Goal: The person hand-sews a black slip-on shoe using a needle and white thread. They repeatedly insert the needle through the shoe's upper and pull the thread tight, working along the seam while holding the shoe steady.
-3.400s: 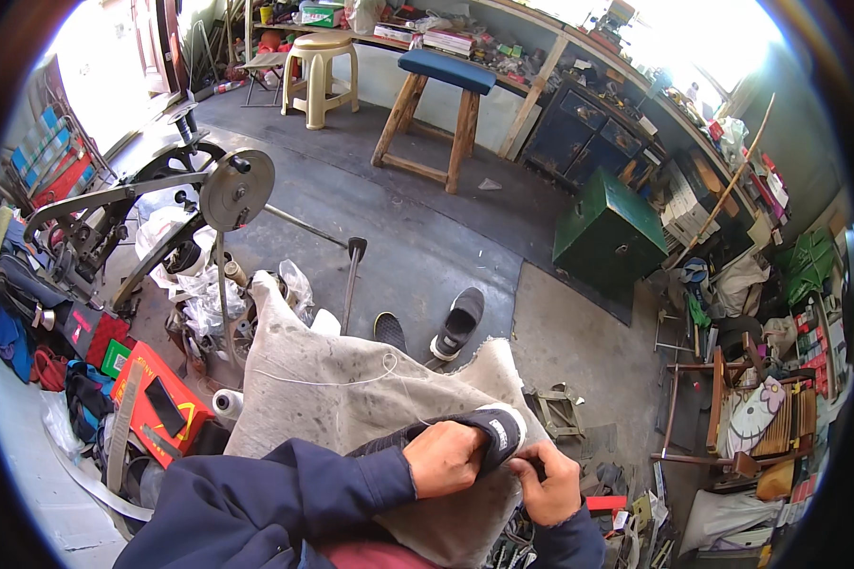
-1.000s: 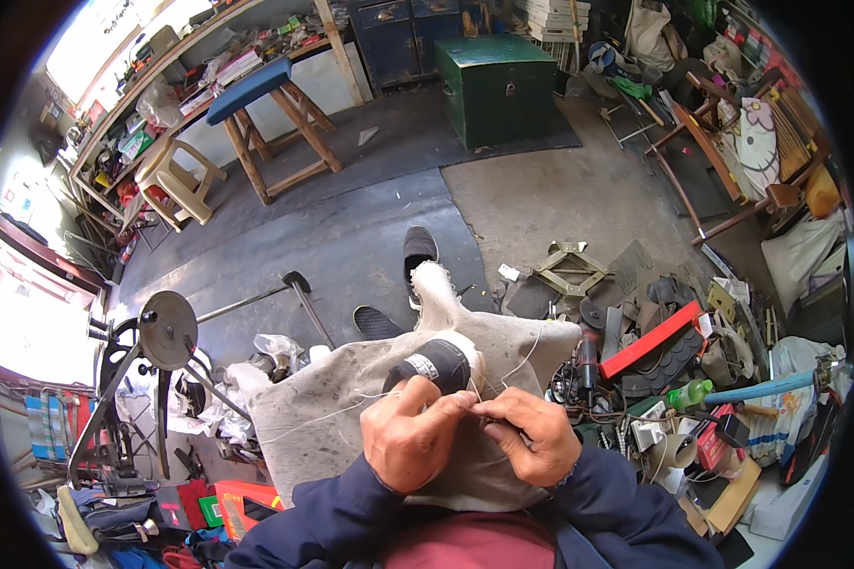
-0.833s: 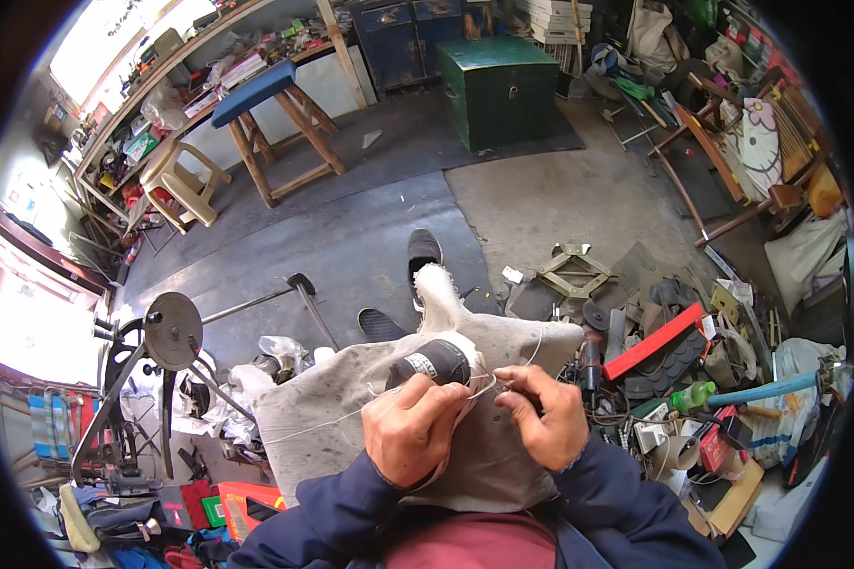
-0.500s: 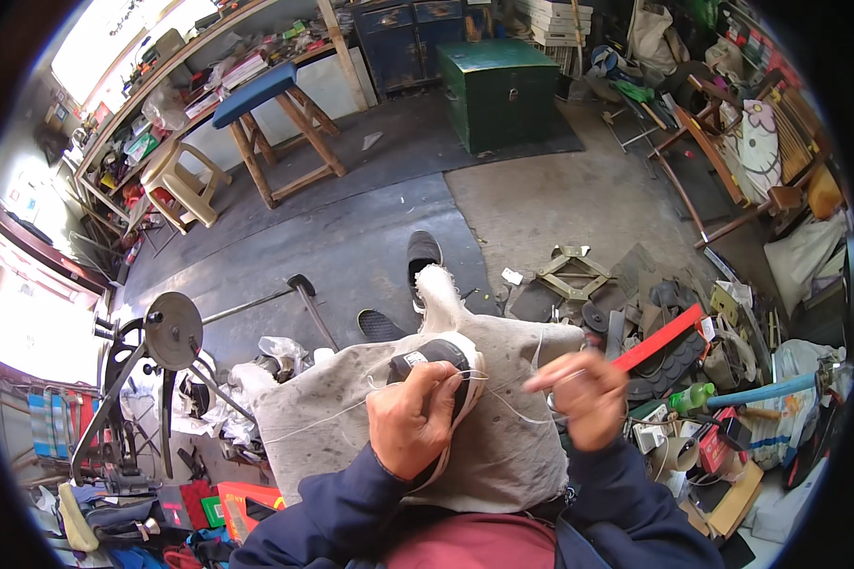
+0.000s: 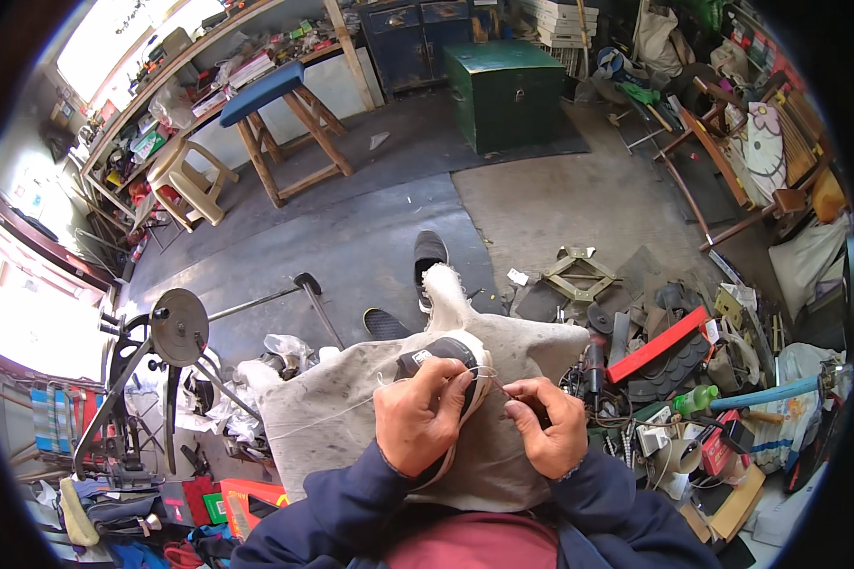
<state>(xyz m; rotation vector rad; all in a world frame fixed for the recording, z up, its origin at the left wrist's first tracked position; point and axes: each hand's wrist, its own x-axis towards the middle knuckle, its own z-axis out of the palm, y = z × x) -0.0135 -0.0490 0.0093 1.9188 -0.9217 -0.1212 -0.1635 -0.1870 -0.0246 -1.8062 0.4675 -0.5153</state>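
Two bare hands work close together just below the middle of the frame. The left hand (image 5: pixel 417 417) is closed over a black shoe (image 5: pixel 441 358), its fingers curled across the sole edge and pinning the shoe down on a grey cloth (image 5: pixel 351 417) spread over the lap. The right hand (image 5: pixel 546 431) sits just to the right of it, thumb and forefinger pinched together on a thin pale thread (image 5: pixel 489 375) that runs from the shoe's edge to that pinch; whether a needle is in the pinch cannot be told. The shoe lies directly above and under the left hand's fingertips, touching them, and a little up and left of the right hand. Its long axis seems to run from lower left to upper right, though the left hand hides much of it, so which end is the toe cannot be told. A second length of thread trails off toward the lower left across the cloth.

Above the cloth, a foot in a dark shoe (image 5: pixel 430 258) rests on the grey floor. To the left stands a metal stand with a round disc (image 5: pixel 178 327). To the right lies a heap of tools and scraps with a red bar (image 5: pixel 657 343). At the top of the frame are a green chest (image 5: pixel 512 90) and a blue-topped wooden stool (image 5: pixel 275 123)
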